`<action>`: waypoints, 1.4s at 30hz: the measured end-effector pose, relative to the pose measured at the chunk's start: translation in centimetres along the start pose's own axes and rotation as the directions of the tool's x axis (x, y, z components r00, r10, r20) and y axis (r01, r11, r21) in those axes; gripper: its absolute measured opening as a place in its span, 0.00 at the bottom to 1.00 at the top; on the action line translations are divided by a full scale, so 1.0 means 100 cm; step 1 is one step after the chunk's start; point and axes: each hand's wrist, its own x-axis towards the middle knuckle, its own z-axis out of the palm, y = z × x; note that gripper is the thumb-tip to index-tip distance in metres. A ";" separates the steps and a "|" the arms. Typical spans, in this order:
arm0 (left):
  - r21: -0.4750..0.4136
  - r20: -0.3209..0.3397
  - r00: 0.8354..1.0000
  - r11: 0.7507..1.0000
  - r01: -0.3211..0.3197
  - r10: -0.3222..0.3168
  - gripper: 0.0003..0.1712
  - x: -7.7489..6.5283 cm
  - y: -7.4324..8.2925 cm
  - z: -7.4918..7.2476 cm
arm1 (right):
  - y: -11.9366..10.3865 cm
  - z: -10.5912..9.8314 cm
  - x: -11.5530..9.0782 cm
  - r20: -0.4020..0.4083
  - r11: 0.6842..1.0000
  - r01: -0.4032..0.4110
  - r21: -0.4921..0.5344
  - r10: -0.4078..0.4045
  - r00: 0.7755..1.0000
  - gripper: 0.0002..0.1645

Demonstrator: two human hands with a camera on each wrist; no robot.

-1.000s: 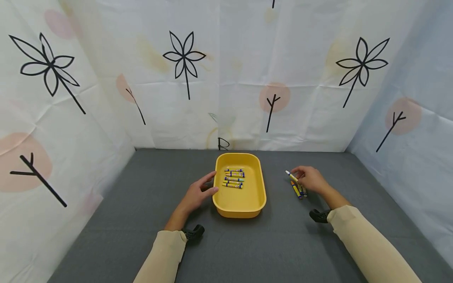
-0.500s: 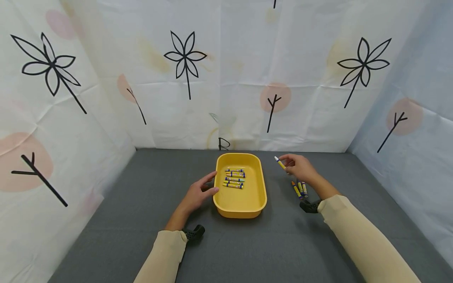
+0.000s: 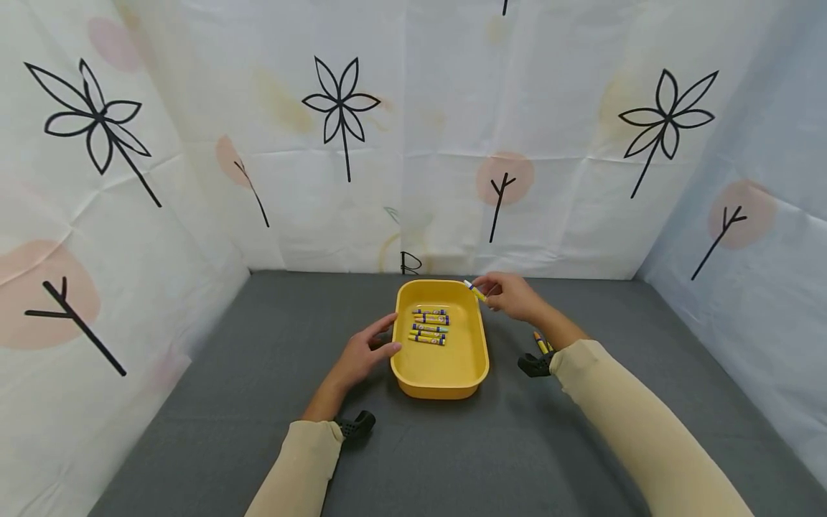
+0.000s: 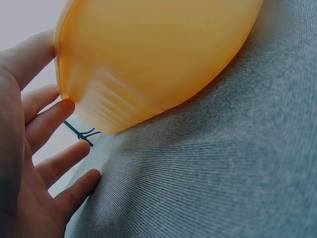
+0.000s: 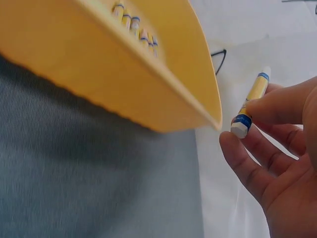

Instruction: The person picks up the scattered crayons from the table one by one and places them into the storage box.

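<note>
A yellow tray (image 3: 446, 370) stands on the grey table, with several crayons (image 3: 429, 328) lying in a row inside it. My right hand (image 3: 513, 296) pinches a white crayon (image 5: 255, 96) between thumb and fingers, above the tray's far right rim. In the right wrist view this crayon has a yellow wrapper with blue bands. My left hand (image 3: 362, 353) touches the tray's left rim, its fingers spread and nearly straight; the left wrist view shows the fingertips (image 4: 64, 106) against the tray wall (image 4: 148, 59).
More crayons (image 3: 540, 343) lie on the table right of the tray, partly hidden behind the right forearm. The grey tabletop (image 3: 271, 323) ends at a white cloth backdrop (image 3: 439, 215) with drawn flowers, which also rises at both sides.
My right hand has lifted the white crayon from beside the loose crayons and carried it left to the tray's rim. The left hand and tray have stayed in place.
</note>
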 end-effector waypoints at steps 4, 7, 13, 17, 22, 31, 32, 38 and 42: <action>-0.007 0.002 1.000 1.000 0.004 -0.004 0.35 0.001 0.000 0.000 | -0.012 0.008 0.009 0.047 1.000 0.000 0.007 0.000 0.999 0.22; -0.011 -0.001 1.000 1.000 0.005 -0.005 0.34 0.001 -0.001 -0.001 | -0.018 0.014 0.016 0.084 1.000 0.016 0.002 -0.016 0.996 0.21; -0.011 -0.003 1.000 1.000 0.003 -0.003 0.34 0.001 -0.003 -0.003 | -0.025 0.029 0.028 0.142 0.999 0.040 0.013 -0.041 0.989 0.21; -0.007 -0.001 1.000 1.000 0.012 -0.012 0.35 0.001 -0.002 -0.003 | -0.030 0.040 0.034 0.175 0.999 0.052 -0.005 -0.051 0.983 0.21; -0.008 0.001 1.000 1.000 0.017 -0.017 0.35 0.001 -0.002 -0.004 | -0.035 0.052 0.042 0.202 0.996 0.059 -0.068 -0.044 0.978 0.21; -0.008 -0.003 1.000 1.000 0.015 -0.015 0.34 0.000 -0.001 -0.004 | -0.036 0.067 0.054 0.201 0.971 0.114 -0.208 -0.071 0.977 0.22; -0.007 -0.003 1.000 1.000 0.011 -0.011 0.34 0.000 -0.001 -0.004 | -0.036 0.068 0.055 0.201 0.969 0.116 -0.219 -0.071 0.977 0.23; 0.008 -0.008 1.000 1.000 -0.008 0.008 0.34 0.001 -0.001 -0.001 | -0.036 0.072 0.057 0.201 0.959 0.094 -0.269 -0.039 0.979 0.20; 0.013 -0.006 1.000 1.000 -0.009 0.009 0.34 0.001 -0.002 0.000 | -0.034 0.072 0.058 0.198 0.959 0.055 -0.278 0.001 0.980 0.20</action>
